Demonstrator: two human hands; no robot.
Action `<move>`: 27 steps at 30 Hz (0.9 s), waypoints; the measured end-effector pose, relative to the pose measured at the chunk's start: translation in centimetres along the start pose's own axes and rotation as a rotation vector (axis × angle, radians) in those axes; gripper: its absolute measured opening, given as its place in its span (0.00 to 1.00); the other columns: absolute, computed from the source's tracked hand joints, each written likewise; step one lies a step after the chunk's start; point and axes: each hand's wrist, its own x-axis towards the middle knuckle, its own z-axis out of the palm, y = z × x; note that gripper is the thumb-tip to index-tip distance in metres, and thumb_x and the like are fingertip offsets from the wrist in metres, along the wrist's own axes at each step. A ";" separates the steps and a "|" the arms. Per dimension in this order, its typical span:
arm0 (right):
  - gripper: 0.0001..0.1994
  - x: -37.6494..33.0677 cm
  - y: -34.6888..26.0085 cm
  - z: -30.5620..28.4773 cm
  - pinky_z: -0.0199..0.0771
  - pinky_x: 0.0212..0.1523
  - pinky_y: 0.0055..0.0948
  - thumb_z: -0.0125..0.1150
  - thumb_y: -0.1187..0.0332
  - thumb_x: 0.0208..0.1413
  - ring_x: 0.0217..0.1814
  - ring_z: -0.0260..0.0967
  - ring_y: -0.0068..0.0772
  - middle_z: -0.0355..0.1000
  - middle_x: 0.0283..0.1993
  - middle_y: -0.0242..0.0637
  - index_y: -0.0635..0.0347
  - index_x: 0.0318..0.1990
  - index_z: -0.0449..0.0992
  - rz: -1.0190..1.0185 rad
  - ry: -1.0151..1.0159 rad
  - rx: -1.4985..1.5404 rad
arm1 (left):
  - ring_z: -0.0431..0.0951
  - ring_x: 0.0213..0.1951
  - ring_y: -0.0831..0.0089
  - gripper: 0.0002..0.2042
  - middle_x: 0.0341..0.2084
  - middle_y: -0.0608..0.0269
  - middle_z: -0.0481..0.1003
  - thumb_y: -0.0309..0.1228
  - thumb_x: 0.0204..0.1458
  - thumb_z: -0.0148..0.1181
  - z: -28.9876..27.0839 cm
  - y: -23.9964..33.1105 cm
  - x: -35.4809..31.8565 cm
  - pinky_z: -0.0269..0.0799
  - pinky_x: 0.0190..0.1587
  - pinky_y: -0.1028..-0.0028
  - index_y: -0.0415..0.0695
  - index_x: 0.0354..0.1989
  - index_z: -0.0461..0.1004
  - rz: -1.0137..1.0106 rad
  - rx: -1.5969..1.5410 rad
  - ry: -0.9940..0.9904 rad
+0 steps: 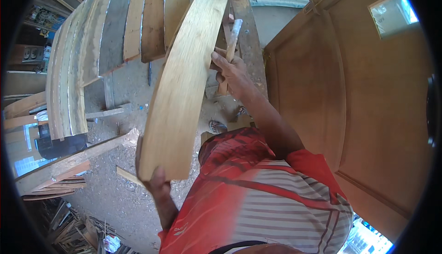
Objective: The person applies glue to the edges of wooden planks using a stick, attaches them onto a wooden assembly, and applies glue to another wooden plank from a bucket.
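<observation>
Visibly, small pale lettering (pixel 181 229) marks the red shirt (pixel 221 180); a row of boards (pixel 113 33) flanks the left, a brown panelled door (pixel 308 83) the right; the plank (pixel 182 93) slants between them, its near end gripped by the left hand (pixel 159 187), thumb on top; the right hand (pixel 234 73) clasps a wooden stick (pixel 234 37), thumb at the plank's right edge.
</observation>
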 end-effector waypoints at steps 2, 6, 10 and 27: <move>0.30 -2.0 0.6 1.0 0.66 0.29 0.21 0.61 0.54 0.66 0.39 0.71 0.19 0.77 0.45 0.36 0.71 0.65 0.70 0.040 -0.004 0.026 | 0.73 0.60 0.51 0.51 0.61 0.37 0.67 0.50 0.44 0.67 -5.6 -0.5 -2.0 0.72 0.60 0.58 0.23 0.69 0.56 -0.013 0.087 -0.017; 0.28 -5.5 2.9 1.8 0.66 0.28 0.18 0.59 0.55 0.67 0.41 0.73 0.19 0.78 0.48 0.34 0.70 0.65 0.69 0.077 -0.099 0.029 | 0.73 0.61 0.55 0.51 0.60 0.38 0.70 0.53 0.45 0.70 -10.8 -1.3 -4.2 0.70 0.61 0.58 0.23 0.69 0.58 -0.059 0.215 -0.084; 0.26 -6.6 5.6 -0.1 0.61 0.26 0.15 0.55 0.54 0.70 0.46 0.77 0.19 0.77 0.50 0.30 0.65 0.66 0.68 0.085 -0.091 -0.006 | 0.73 0.61 0.56 0.47 0.61 0.41 0.70 0.49 0.47 0.71 -10.1 -2.8 -3.7 0.68 0.63 0.60 0.25 0.68 0.60 -0.048 0.170 -0.153; 0.18 8.8 -14.8 -16.5 0.76 0.38 0.31 0.44 0.65 0.70 0.35 0.76 0.30 0.76 0.37 0.38 0.64 0.59 0.73 -0.707 0.126 -0.765 | 0.76 0.47 0.63 0.47 0.43 0.51 0.76 0.72 0.55 0.47 -7.2 -2.0 -5.1 0.71 0.54 0.61 0.32 0.58 0.68 0.235 0.644 0.435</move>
